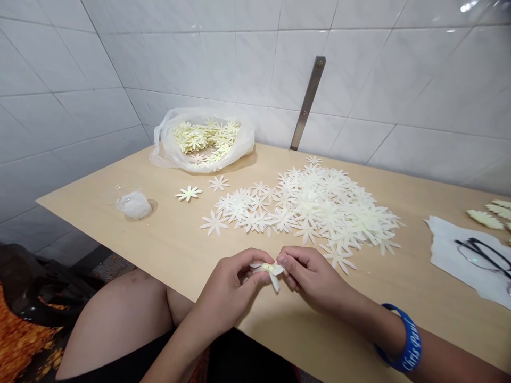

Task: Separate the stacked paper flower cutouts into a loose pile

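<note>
Near the front edge of the table, my left hand (238,281) is closed on a white fabric flower petal piece (273,272), pinching its left side between thumb and fingers. My right hand (309,271) pinches a petal on the same piece's right side. One petal of it points down between the hands, and a small dark dot shows near its middle. Just beyond the hands spreads a large heap of flat white petal pieces (327,207), star-shaped with several narrow petals. A single piece (214,222) lies flat at the heap's left edge.
A translucent plastic bag (243,143) of yellowish petal pieces (195,138) stands at the back. A small clear dish (147,209) with white material sits left. Glasses (485,252) lie on white paper (447,252) at right. A metal strip (307,106) is on the tiled wall.
</note>
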A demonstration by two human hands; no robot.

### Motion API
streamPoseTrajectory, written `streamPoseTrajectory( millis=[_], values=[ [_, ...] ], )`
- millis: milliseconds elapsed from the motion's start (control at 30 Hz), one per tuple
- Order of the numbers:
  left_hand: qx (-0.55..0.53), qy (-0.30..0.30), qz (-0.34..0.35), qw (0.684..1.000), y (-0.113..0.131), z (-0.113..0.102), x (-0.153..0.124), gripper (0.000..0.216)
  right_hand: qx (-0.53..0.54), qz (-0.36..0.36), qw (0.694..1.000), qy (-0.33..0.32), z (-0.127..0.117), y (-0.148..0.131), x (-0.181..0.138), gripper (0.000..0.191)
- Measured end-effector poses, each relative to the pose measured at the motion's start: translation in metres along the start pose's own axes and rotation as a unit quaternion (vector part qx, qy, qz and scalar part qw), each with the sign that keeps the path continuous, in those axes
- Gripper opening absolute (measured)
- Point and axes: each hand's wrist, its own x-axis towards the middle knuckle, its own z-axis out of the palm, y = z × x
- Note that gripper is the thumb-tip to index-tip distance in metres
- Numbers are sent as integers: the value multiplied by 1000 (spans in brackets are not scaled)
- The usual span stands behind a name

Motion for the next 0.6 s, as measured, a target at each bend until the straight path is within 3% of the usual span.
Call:
streamPoseTrajectory(
  millis=[100, 167, 333, 433, 600],
  values=[
    [-2, 7, -36, 999, -1, 1, 1, 11, 3, 11, 1000, 1, 1, 1, 1, 50],
    [-9, 1, -45, 999, 0, 2, 0, 20, 38, 5, 999, -1, 2, 3, 1, 52],
    [46, 26, -13, 999, 3, 3, -3, 43, 144, -22, 988, -47, 2, 6, 1, 41],
    [57, 3, 4, 998, 4, 3, -4, 44, 162, -11, 984, -70, 5, 4, 0, 37],
    [37, -36, 40, 998, 6, 3, -3, 28, 161, -15, 987, -10, 7, 7, 1, 23]
  ],
)
